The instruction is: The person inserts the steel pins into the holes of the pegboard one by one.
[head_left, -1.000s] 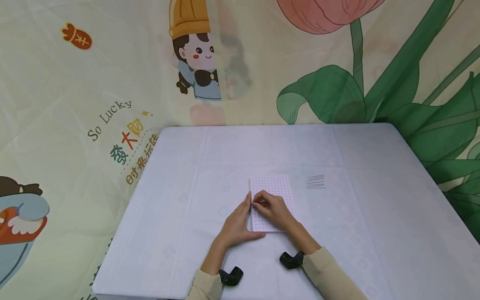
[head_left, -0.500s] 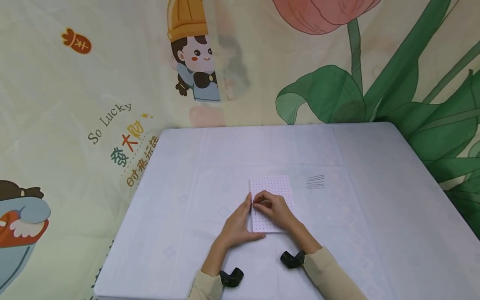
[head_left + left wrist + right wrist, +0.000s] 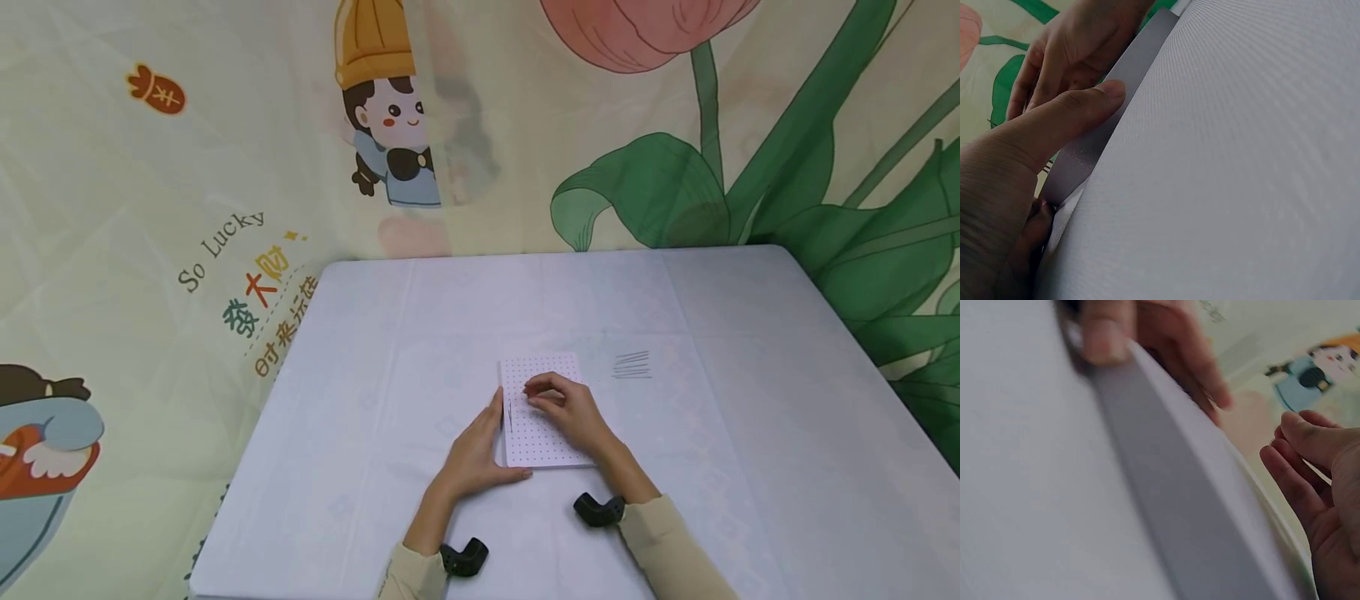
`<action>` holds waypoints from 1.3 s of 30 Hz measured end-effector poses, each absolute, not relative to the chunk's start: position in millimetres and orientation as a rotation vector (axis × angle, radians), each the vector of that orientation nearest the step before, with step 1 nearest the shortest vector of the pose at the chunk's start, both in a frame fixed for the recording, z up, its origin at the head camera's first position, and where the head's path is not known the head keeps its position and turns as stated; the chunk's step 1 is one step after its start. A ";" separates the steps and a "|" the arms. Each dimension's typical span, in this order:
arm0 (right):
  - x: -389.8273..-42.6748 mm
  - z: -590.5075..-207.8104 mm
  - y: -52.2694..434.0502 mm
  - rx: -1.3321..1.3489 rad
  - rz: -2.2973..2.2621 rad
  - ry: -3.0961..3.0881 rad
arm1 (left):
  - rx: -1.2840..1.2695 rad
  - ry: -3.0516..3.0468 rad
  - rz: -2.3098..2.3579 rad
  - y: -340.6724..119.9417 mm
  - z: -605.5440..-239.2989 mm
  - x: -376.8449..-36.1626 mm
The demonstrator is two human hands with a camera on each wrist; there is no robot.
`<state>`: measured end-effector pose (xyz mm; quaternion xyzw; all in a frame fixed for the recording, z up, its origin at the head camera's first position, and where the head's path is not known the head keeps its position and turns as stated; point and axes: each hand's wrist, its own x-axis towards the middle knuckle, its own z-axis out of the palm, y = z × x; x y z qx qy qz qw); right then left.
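Observation:
A white board dotted with holes (image 3: pixel 551 433) lies flat on the table (image 3: pixel 420 333). My left hand (image 3: pixel 486 440) braces it, fingers straight along its left edge and thumb (image 3: pixel 1079 109) pressed against its near edge (image 3: pixel 1166 487). One thin dark pin (image 3: pixel 510 414) stands in the board near that left edge. My right hand (image 3: pixel 543 393) hovers over the board's upper half with its fingers loosely curled (image 3: pixel 1310 481); nothing shows between them. A small bunch of dark pins (image 3: pixel 632 364) lies on the table to the right of the board.
The table has a pale cloth over it (image 3: pixel 1241 162), with a printed cartoon sheet (image 3: pixel 225 167) hanging behind and to the left. Black wrist mounts (image 3: pixel 597 508) sit near the front edge. The table's right edge (image 3: pixel 862 367) drops off beside green leaf print.
My right hand has let go of the pin, now standing in the board, and has moved up and to the right. The left hand has stayed where it was.

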<state>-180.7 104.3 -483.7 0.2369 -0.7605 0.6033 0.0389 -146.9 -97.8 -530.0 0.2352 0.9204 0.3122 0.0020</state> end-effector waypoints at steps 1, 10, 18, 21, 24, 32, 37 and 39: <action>-184.2 -487.7 111.7 0.680 1.849 -2.319 | 0.733 2.886 0.981 -97.4 -529.7 -146.9; -213.8 -515.5 193.3 0.341 1.541 -2.284 | 0.703 2.897 0.937 -98.0 -527.4 -146.1; -216.3 -526.2 232.1 0.295 1.062 -2.394 | 0.716 2.896 0.923 -98.7 -528.0 -147.3; -217.7 -528.1 235.6 0.330 0.985 -2.407 | 0.722 2.898 0.931 -98.1 -528.8 -147.5; -218.0 -529.8 236.9 0.333 0.965 -2.435 | 0.720 2.895 0.934 -97.7 -529.8 -147.6; -217.0 -532.7 239.7 0.327 0.970 -2.492 | 0.713 2.887 0.932 -97.2 -529.0 -147.0; -216.0 -533.4 242.9 0.313 0.976 -2.491 | 0.710 2.884 0.932 -96.8 -527.3 -146.6; -215.4 -533.4 244.2 0.287 0.995 -2.488 | 0.712 2.885 0.929 -96.7 -527.4 -146.7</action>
